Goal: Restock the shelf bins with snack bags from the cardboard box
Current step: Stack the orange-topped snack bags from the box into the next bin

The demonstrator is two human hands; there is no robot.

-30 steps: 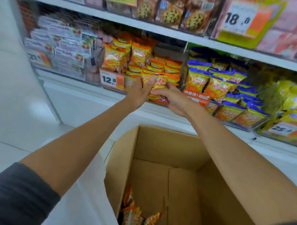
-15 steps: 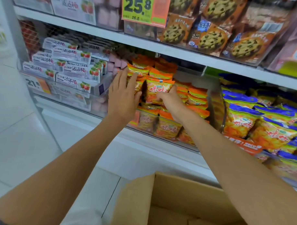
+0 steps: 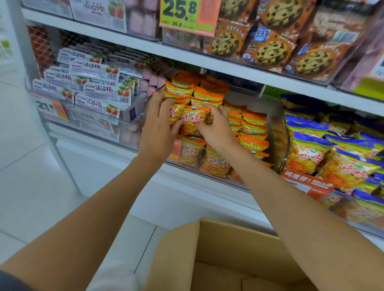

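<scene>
White boxes (image 3: 95, 92): stacked just left of your hands.
Left hand (image 3: 159, 126): your fingers curl round the orange snack bag (image 3: 193, 121), left edge.
Right hand (image 3: 217, 128): pinches its right edge, over the clear bin (image 3: 281, 137).
Cardboard box (image 3: 226, 244): below your forearms.
Blue-topped bags (image 3: 330, 154): the neighbouring bin, right.

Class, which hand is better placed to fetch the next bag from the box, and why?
Probably the right hand: its forearm lies directly above the box, low on that side. The left hand is off to the box's side and could steady the bag meanwhile.
</scene>
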